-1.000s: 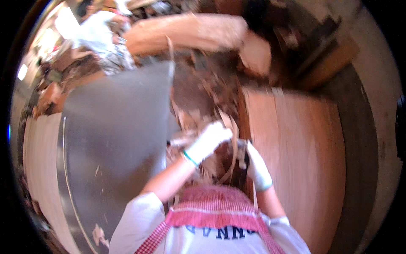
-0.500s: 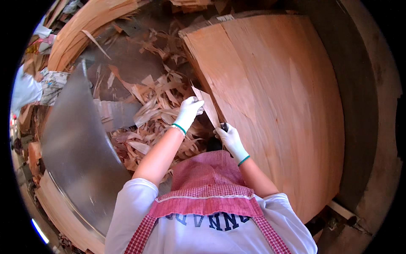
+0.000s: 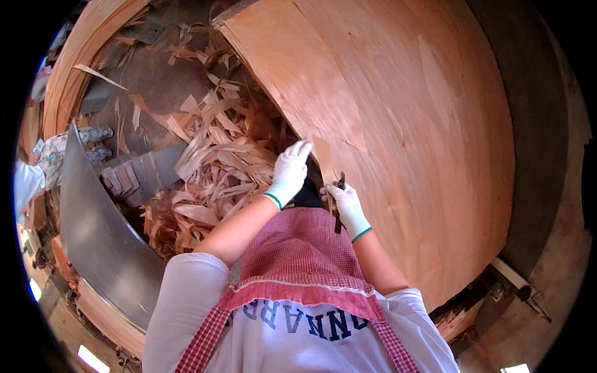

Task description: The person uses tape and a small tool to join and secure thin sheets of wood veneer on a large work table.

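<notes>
My left hand (image 3: 290, 173), in a white glove with a green cuff, has its fingers stretched out beside the near edge of the veneer stack (image 3: 398, 149). A narrow strip of pale veneer (image 3: 324, 163) lies just right of its fingertips; whether they touch is unclear. My right hand (image 3: 347, 206), gloved alike, is closed around a slim dark tool (image 3: 338, 217) that looks like a knife, held upright over the stack's edge. The strip's lower end runs down to the right fingers. The tool's blade cannot be made out.
Left of the stack, a heap of curled veneer scraps (image 3: 217, 152) covers the floor. A curved grey metal sheet (image 3: 102, 211) stands at the left. Another person's sleeve (image 3: 30, 183) shows at the far left. More bent veneer sheets (image 3: 93, 50) lie at the upper left.
My view has shifted, so the stack sits further left and higher. My left fingers have straightened from a pinch on the veneer strip. The right hand has turned the dark tool more upright.
</notes>
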### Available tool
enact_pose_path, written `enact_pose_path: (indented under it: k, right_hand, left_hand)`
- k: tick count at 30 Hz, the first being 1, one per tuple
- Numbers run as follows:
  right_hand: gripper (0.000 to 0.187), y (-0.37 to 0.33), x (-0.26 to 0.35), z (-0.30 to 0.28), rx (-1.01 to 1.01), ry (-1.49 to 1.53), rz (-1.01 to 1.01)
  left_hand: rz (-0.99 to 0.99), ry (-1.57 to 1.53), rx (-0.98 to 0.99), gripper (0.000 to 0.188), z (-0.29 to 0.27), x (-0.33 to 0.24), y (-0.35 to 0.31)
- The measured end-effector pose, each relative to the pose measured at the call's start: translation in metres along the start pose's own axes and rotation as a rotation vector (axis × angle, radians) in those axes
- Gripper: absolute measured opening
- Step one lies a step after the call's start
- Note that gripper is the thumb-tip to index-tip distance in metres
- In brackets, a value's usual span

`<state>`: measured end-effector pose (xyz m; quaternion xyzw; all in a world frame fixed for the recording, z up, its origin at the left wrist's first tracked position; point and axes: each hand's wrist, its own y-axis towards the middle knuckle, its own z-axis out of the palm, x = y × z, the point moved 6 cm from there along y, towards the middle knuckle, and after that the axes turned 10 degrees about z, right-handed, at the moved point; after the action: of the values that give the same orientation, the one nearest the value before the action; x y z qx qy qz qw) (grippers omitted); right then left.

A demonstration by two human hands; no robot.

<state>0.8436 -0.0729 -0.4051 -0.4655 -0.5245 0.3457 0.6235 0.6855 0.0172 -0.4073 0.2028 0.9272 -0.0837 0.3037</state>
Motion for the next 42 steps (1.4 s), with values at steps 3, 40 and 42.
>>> enact_pose_path:
  k: [3,40,42]
  right_hand:
    - [0.021,-0.002,0.009,0.0,-0.021,-0.04,-0.001]
    - [0.021,0.139,0.017,-0.025,0.026,-0.404,0.029]
    - [0.021,0.156,0.009,-0.031,0.035,-0.406,0.028]
  left_hand:
    - [-0.107,-0.017,0.094,0.055,0.017,-0.007,0.0]
    - [0.182,0.275,0.082,0.037,0.092,0.034,0.012]
    - [0.173,0.263,0.063,0.036,0.094,0.037,0.015]
